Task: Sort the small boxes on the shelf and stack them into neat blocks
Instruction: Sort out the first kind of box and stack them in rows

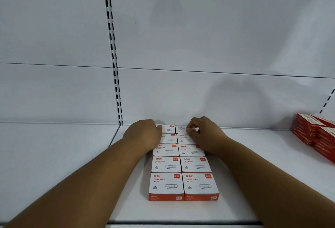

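Both bare forearms enter from 7 and 5 o'clock and reach forward over a white shelf point(72, 155). Between them, at centre, sits a block of paper-clip boxes point(183, 166), white tops with red labels and red fronts, laid in two columns of five rows, sides touching, edges square to the shelf front. Nearest pair of boxes lies at 6 o'clock, fully visible; the rows behind run toward 12 o'clock.

Left hand point(145, 133) rests at the far left of the block, fingers curled down against the side of the rearmost boxes; whether it grips one cannot be told. Right hand point(201, 133) lies over the far right boxes, fingertips point(189, 130) bent and pinching at the top of the rearmost right box.

At 3 o'clock, well apart, a second stack of red boxes point(315, 133) stands several layers high against the white back panel point(199, 37). A slotted upright point(113, 55) runs up the panel at 11 o'clock.
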A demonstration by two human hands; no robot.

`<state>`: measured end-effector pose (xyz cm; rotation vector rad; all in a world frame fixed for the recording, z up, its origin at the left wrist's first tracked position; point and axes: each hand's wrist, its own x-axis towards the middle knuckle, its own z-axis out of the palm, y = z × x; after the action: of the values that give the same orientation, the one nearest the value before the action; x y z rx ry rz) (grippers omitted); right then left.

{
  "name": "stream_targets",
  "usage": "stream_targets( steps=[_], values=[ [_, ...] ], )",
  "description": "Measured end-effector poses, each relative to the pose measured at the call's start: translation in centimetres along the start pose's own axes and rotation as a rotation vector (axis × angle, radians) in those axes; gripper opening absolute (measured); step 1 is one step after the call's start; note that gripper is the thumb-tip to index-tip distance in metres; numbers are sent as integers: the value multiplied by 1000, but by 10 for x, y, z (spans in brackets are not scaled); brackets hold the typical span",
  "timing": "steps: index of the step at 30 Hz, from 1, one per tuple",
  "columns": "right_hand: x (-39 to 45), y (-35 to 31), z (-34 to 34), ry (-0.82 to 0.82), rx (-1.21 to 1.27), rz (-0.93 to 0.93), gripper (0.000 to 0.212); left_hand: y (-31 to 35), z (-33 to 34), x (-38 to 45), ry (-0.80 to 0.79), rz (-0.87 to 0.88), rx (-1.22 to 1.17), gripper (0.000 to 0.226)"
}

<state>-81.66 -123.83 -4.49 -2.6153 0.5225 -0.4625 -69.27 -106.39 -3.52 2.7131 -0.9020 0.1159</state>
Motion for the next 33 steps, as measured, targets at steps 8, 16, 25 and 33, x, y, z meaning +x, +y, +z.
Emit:
stream_targets(
  steps=[8,16,25,33],
  values=[
    [-2,-7,-7,-26,8,-20,11,10,5,-1,-47,283,-406,28],
    [-5,-7,-2,28,79,-18,7,8,11,0,18,271,-395,28],
    [-5,-6,1,29,123,-11,5,9,18,3,42,289,-399,25],
    [-8,8,-11,190,334,169,21,-9,3,0,240,103,-490,17]
  ],
)
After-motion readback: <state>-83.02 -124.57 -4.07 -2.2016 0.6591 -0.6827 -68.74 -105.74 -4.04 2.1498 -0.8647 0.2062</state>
